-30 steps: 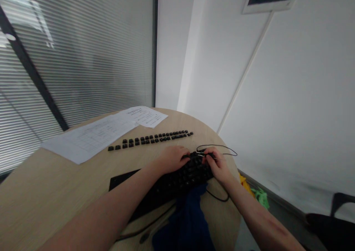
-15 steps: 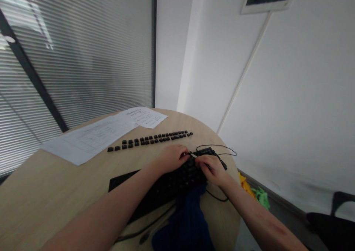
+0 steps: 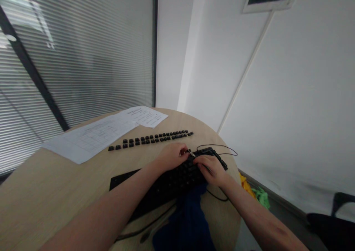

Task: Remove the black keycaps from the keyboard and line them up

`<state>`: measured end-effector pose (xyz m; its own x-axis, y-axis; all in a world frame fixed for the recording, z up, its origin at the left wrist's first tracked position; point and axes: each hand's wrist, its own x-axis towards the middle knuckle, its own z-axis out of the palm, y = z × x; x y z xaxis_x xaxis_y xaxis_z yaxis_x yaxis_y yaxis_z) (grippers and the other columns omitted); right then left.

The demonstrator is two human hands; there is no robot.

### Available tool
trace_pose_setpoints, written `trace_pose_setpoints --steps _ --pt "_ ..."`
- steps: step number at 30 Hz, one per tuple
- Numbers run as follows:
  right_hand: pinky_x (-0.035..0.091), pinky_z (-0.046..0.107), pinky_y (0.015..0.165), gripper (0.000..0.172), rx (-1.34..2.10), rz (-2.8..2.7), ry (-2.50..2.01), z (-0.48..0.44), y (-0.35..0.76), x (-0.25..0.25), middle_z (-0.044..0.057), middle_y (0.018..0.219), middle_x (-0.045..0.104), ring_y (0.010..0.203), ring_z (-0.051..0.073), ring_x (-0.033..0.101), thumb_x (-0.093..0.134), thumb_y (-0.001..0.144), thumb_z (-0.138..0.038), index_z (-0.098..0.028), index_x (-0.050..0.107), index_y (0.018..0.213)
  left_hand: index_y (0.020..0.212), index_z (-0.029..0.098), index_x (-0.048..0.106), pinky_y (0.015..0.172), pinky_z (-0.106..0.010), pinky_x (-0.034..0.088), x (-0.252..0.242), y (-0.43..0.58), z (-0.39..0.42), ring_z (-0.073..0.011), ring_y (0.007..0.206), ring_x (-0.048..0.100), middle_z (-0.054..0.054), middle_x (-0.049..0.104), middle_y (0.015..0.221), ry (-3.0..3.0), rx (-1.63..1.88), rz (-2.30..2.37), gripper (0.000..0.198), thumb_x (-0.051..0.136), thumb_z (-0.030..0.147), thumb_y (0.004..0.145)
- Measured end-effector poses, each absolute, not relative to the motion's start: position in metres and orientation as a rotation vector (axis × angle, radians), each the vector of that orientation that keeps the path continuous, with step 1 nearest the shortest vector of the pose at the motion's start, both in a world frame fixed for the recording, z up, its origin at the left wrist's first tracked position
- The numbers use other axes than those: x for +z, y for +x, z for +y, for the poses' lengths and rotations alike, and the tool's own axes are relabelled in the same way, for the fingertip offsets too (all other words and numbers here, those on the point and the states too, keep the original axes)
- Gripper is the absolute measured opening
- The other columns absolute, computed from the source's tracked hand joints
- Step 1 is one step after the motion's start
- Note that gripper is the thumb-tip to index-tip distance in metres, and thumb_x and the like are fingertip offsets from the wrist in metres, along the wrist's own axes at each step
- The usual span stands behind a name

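A black keyboard (image 3: 166,188) lies at a slant on the table under both my forearms. Over its far side, my left hand (image 3: 174,155) has its fingers pinched at a small black keycap (image 3: 189,150). My right hand (image 3: 210,166) is closed on a thin, light-coloured tool (image 3: 192,154), whose tip points at the left fingertips. Much of the tool is hidden by the right fingers. Beyond the hands, loose black keycaps (image 3: 152,141) stand in two rows on the wooden table (image 3: 91,184).
Printed paper sheets (image 3: 91,138) lie at the far left. A blue cloth (image 3: 185,225) covers the near side, beside a dark cable (image 3: 146,227). Another thin cable (image 3: 222,146) loops behind the keyboard. Right of the table are yellow and green items (image 3: 260,197) and a black chair (image 3: 332,221).
The hands have drawn slightly closer together, the right one shifting a little left. A black keycap now shows at the left fingertips beside the tool's tip. The view has shifted slightly.
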<state>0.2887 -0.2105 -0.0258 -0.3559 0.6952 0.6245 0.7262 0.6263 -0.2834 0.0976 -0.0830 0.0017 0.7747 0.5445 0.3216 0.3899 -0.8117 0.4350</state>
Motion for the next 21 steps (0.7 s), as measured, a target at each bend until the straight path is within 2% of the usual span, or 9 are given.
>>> trace_pose_setpoints --steps 21 --pt "0.053 0.036 0.074 0.026 -0.194 -1.947 -1.165 -0.2095 0.2827 -0.0269 0.007 0.093 0.068 0.084 0.021 0.065 0.045 0.095 -0.014 -0.024 0.063 0.111 0.07 0.019 0.056 0.057 -0.027 0.031 0.0046 0.1009 -0.087 -0.0137 0.063 0.051 0.001 0.059 0.067 2.504 0.709 0.806 0.014 0.058 0.028 0.08"
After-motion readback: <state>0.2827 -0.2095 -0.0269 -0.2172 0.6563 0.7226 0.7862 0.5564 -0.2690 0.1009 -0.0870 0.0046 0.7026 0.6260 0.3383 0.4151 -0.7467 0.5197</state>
